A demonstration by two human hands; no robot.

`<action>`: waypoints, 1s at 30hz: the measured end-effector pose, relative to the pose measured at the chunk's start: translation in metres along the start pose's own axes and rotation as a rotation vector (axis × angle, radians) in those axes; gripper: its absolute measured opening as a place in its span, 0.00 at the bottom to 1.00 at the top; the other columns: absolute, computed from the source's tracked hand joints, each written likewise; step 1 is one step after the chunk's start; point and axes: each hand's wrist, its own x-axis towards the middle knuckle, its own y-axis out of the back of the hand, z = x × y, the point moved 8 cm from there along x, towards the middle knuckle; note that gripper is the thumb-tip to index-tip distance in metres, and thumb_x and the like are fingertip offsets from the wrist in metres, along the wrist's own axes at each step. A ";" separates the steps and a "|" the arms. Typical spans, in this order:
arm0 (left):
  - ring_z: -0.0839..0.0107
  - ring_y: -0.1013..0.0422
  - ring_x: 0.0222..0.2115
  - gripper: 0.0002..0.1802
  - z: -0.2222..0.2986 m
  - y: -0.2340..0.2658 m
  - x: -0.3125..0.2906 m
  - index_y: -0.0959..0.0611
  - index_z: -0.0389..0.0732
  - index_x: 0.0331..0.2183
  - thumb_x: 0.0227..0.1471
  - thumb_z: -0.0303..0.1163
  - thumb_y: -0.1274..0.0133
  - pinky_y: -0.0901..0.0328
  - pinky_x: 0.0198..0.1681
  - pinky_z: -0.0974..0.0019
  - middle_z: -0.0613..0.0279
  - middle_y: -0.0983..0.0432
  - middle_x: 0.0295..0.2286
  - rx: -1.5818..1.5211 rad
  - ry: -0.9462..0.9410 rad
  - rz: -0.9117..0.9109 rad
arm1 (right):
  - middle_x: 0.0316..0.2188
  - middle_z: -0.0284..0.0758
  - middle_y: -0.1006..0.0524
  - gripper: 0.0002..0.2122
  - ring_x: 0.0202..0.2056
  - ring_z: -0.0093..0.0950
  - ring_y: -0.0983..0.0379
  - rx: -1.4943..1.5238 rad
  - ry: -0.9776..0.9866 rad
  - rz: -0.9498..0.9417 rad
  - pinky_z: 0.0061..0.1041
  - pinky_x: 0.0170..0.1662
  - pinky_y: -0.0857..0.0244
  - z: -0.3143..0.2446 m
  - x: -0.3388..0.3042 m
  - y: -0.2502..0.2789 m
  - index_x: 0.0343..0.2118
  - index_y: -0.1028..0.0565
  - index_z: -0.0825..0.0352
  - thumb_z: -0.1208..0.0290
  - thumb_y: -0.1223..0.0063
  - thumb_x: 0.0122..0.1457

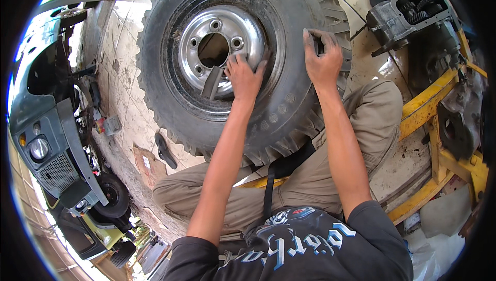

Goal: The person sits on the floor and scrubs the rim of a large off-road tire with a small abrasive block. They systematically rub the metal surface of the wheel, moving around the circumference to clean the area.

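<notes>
A large knobbly tire lies flat in front of me, with a shiny, bare metal wheel rim in its middle. My left hand rests palm down on the near right part of the rim, its fingers stretched toward the centre hole and the thumb spread apart. Beside its fingertips a flat grey strip lies across the rim; whether the fingers touch it I cannot tell. Over the tire's right sidewall is my right hand, with thumb and forefinger curled into a ring, tips close together. Anything between those tips is too small to make out.
An opened gearbox with gears showing sits at the far right, near a yellow metal frame. A dark sandal lies on the tiled floor to the left. Beyond it stands a grey-green vehicle. My crossed legs flank the tire's near side.
</notes>
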 end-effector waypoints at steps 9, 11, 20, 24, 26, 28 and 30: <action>0.42 0.36 0.51 0.36 -0.014 0.005 -0.016 0.27 0.30 0.47 0.46 0.45 0.31 0.42 0.56 0.43 0.41 0.31 0.46 0.025 -0.027 0.005 | 0.32 0.36 0.19 0.09 0.37 0.39 0.24 -0.006 0.002 0.000 0.36 0.43 0.33 -0.002 0.000 0.000 0.33 0.17 0.64 0.64 0.36 0.58; 0.42 0.36 0.51 0.36 0.004 0.000 0.004 0.28 0.30 0.46 0.47 0.46 0.31 0.43 0.56 0.42 0.40 0.31 0.46 0.008 -0.011 0.092 | 0.32 0.36 0.19 0.09 0.37 0.39 0.24 -0.015 0.032 0.008 0.36 0.43 0.33 -0.005 0.001 -0.001 0.33 0.17 0.64 0.64 0.36 0.58; 0.44 0.36 0.52 0.34 -0.017 0.006 -0.028 0.27 0.31 0.48 0.49 0.43 0.32 0.44 0.57 0.42 0.42 0.32 0.46 0.035 -0.030 -0.100 | 0.32 0.36 0.19 0.08 0.37 0.39 0.24 0.048 -0.005 -0.001 0.36 0.43 0.33 0.000 0.001 0.004 0.34 0.18 0.65 0.65 0.35 0.58; 0.44 0.37 0.53 0.37 -0.003 -0.002 -0.006 0.29 0.29 0.50 0.49 0.45 0.33 0.43 0.57 0.42 0.40 0.32 0.48 0.019 0.008 -0.061 | 0.33 0.36 0.19 0.08 0.38 0.39 0.24 0.004 0.029 0.011 0.36 0.44 0.33 -0.002 -0.001 0.003 0.34 0.18 0.65 0.65 0.35 0.57; 0.44 0.37 0.54 0.38 0.016 -0.007 0.022 0.31 0.29 0.51 0.50 0.46 0.33 0.43 0.57 0.42 0.40 0.33 0.49 0.022 0.069 0.009 | 0.33 0.36 0.19 0.08 0.38 0.38 0.24 0.002 0.043 0.011 0.36 0.44 0.33 -0.003 0.001 0.002 0.34 0.18 0.65 0.65 0.35 0.57; 0.44 0.37 0.54 0.38 0.015 -0.012 0.031 0.31 0.29 0.51 0.50 0.46 0.34 0.43 0.57 0.42 0.41 0.33 0.49 0.048 0.101 0.087 | 0.33 0.36 0.19 0.08 0.38 0.38 0.24 0.025 0.032 -0.002 0.35 0.44 0.33 -0.005 -0.001 0.001 0.34 0.18 0.65 0.65 0.35 0.57; 0.44 0.37 0.55 0.38 0.008 -0.014 0.028 0.31 0.29 0.51 0.51 0.45 0.34 0.43 0.57 0.42 0.41 0.33 0.50 0.096 0.098 0.174 | 0.33 0.36 0.19 0.08 0.38 0.38 0.24 0.048 0.035 -0.009 0.35 0.44 0.33 -0.007 -0.004 -0.001 0.34 0.18 0.65 0.65 0.35 0.57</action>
